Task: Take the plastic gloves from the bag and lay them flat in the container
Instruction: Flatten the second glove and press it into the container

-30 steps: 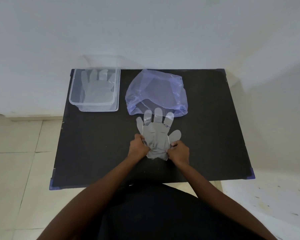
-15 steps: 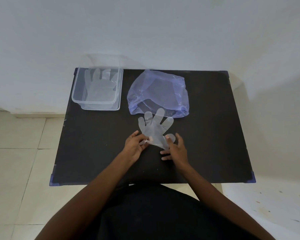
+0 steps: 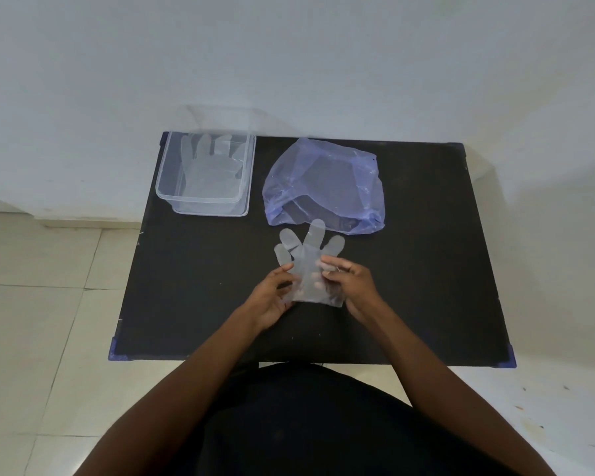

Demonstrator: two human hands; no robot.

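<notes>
A clear plastic glove point(image 3: 308, 259) is held just above the middle of the black table, fingers pointing away from me. My left hand point(image 3: 272, 295) pinches its left edge and my right hand point(image 3: 352, 283) grips its right side near the cuff. A crumpled translucent blue bag point(image 3: 325, 187) lies behind the glove, its opening facing me. At the table's back left stands a clear rectangular container point(image 3: 165, 185) with another clear glove point(image 3: 208, 166) lying flat inside it.
The black table point(image 3: 443, 269) stands against a white wall, with tiled floor to the left and a pale floor to the right. My dark-clothed body fills the bottom of the view below the table's front edge.
The glove, flat on the table a second ago, has been picked up and shifted; both hands moved from its cuff to grip its sides, and its fingers now lean over the bag's edge.
</notes>
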